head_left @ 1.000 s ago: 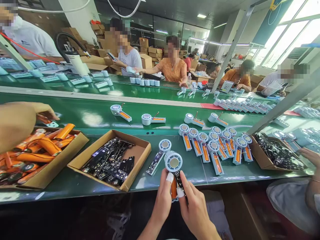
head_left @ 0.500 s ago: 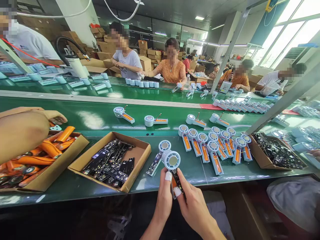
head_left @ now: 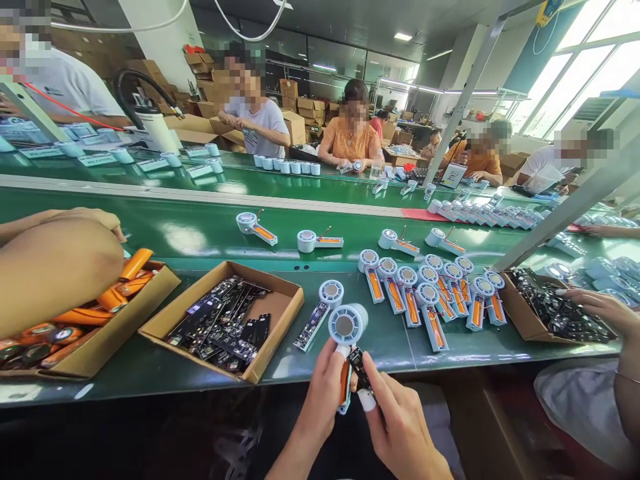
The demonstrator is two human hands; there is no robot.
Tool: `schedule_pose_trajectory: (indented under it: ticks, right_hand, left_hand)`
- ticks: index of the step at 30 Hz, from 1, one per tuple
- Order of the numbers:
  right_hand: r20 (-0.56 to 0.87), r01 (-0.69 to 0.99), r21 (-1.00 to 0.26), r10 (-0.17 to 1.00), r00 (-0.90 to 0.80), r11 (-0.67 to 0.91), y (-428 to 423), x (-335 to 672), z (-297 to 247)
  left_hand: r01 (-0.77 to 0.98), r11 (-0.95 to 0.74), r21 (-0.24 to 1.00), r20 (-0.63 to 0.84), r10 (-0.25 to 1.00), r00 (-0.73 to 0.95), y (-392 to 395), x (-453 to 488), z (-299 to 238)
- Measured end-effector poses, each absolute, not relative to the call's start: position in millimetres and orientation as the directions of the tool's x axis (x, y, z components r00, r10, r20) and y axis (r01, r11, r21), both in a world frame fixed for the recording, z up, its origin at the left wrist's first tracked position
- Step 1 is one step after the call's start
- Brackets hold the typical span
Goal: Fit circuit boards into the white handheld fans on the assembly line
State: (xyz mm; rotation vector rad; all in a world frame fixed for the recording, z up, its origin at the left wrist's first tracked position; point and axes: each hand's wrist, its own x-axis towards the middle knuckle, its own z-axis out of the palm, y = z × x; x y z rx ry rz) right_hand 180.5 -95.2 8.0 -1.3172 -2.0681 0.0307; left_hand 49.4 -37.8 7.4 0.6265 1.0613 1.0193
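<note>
My left hand is closed around the handle of a light-blue handheld fan, whose round head with a silvery centre disc points up toward me. An orange battery shows in the open handle. Between the thumb and fingers of my right hand is a black circuit board, tilted beside the handle's right side. White covers wrap fingertips on both hands. Just behind the held fan, a second fan lies on the table with a circuit board in its handle.
Several fans with orange batteries lie to the right; others rest on the green belt. Cardboard boxes hold circuit boards and orange batteries. A co-worker's arm crosses at left; another's hand touches boards in the right box.
The circuit board has swung out to the right of the fan handle, and my right hand has shifted slightly right and down. A co-worker's hand has come over the right box.
</note>
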Motion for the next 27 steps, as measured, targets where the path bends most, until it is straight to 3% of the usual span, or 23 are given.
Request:
schedule_pose_trajectory:
  ticks: [8, 13, 21, 24, 27]
  right_hand:
    - [0.514, 0.838, -0.233, 0.794, -0.324, 0.493, -92, 191, 10]
    - [0.499, 0.835, -0.232, 0.798, -0.337, 0.498, -95, 188, 11]
    - [0.509, 0.847, -0.131, 0.768, -0.388, 0.515, -96, 180, 15]
    - [0.512, 0.851, -0.176, 0.784, -0.350, 0.495, -93, 182, 13]
    - [0.505, 0.828, -0.298, 0.814, -0.285, 0.475, -89, 184, 12]
  left_hand:
    - [-0.508, 0.462, 0.727, -0.374, 0.887, 0.271, -36, 44, 11]
    - [-0.500, 0.479, 0.721, -0.429, 0.876, 0.220, -38, 46, 12]
    - [-0.405, 0.430, 0.807, -0.428, 0.898, 0.100, -39, 51, 23]
    - [-0.395, 0.436, 0.809, -0.431, 0.896, 0.105, -37, 50, 20]
    - [-0.468, 0.394, 0.791, -0.369, 0.917, 0.150, -37, 50, 14]
